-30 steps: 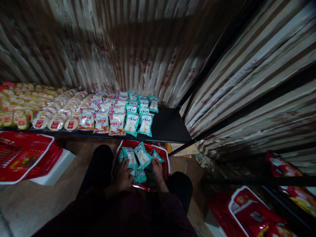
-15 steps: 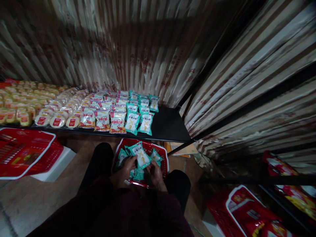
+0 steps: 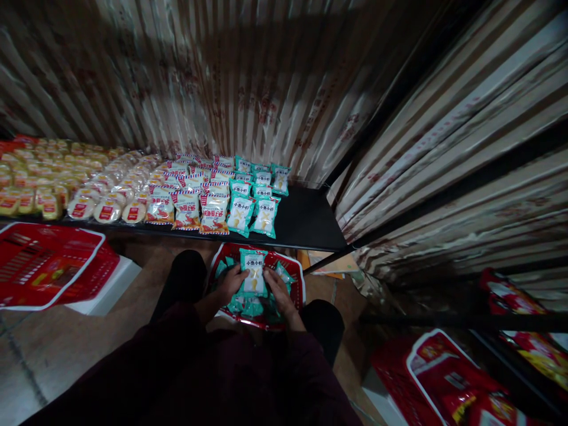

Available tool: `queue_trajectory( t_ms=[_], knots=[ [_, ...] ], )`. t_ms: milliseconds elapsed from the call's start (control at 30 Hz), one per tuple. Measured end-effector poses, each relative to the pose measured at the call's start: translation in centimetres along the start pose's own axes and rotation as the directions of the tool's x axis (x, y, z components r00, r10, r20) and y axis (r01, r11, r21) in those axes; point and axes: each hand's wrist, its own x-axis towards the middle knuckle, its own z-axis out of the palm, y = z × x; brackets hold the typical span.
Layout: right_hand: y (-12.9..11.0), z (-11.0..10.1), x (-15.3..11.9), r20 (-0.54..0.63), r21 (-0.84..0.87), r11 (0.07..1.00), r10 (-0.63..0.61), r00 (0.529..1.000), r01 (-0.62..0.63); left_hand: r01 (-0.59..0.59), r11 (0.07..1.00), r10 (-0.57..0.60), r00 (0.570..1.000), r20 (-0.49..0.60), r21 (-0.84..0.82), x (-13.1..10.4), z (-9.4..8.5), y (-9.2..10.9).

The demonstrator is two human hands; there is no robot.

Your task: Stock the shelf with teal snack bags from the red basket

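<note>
Teal snack packet (image 3: 253, 279) sits upright between both hands just below the middle of the frame, over a red basket (image 3: 298, 285) that rests on the person's lap. The left hand (image 3: 230, 284) grips its left edge and the right hand (image 3: 276, 288) its right edge, fingers closed on the wrapper. More teal packets (image 3: 248, 306) lie loose under it in the basket.

Slippery film held only by the edges looks easy to lose; a slack pinch could drop the packet back into the pile or past the basket rim to the floor. The basket itself seems only balanced on the knees, so a shift of the legs might tip it.

Above, the black shelf (image 3: 306, 222) carries tight rows of teal packets (image 3: 252, 207), then red-and-white ones (image 3: 186, 208), with bare space to the right. A careless sleeve could knock the front row off its edge. Dim light makes labels hard to read.
</note>
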Motion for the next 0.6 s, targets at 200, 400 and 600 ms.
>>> queue_trajectory(
  t_ms=[200, 400, 600],
  knots=[
    [-0.5, 1.7, -0.3, 0.072, 0.047, 0.997, 0.055, 0.996, -0.058, -0.065, 0.998, 0.062, 0.984, 0.165, 0.015, -0.6, 0.2, 0.0],
    [-0.4, 1.8, -0.3, 0.044, 0.064, 0.997, 0.035, 0.998, -0.038, -0.026, 1.000, 0.029, 0.987, 0.160, -0.016, -1.7, 1.1, 0.0],
    [-0.4, 1.0, -0.1, 0.009, 0.090, 0.994, 0.055, 0.998, -0.056, -0.016, 1.000, 0.017, 0.993, 0.118, -0.004, -2.5, 1.9, 0.9]
  ],
)
